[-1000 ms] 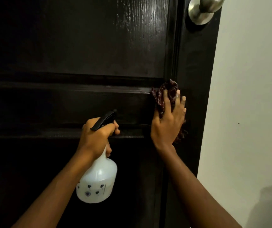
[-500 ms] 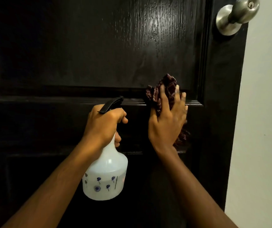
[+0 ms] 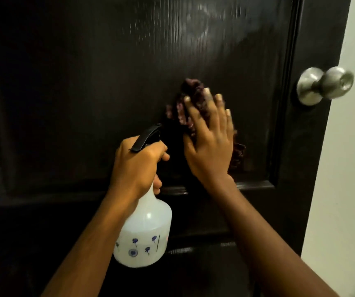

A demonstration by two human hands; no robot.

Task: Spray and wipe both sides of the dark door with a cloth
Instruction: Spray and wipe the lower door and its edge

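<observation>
We see the dark door point(image 3: 75, 86) filling the view, standing upright with its long axis vertical. Its free edge and the metal knob point(image 3: 325, 85) are to the right, next to a pale wall point(image 3: 352, 189).

Right hand point(image 3: 209, 146): fingers spread fairly straight, palm flat, pressing the dark reddish cloth point(image 3: 191, 93) against the door. The cloth is bunched. It pokes out above the fingertips and again past the hand's right side, low in the right part of the recessed panel, just above the panel's bottom moulding.

Left hand point(image 3: 137, 166): wrapped round the neck of the white spray bottle point(image 3: 144, 236), with the black trigger head above the knuckles. We can't tell whether a finger is on the trigger. The bottle hangs upright, just left of the wiping hand, nozzle aimed at the door.

Key relation: most of the panel lies up and to the left of the cloth, and there is wet-looking sheen near the top. The right hand is already on the surface, so we judge it will do the wiping, probably upward or leftward. Wiping of this face looks mid-way; the other side of the door is not in view.
</observation>
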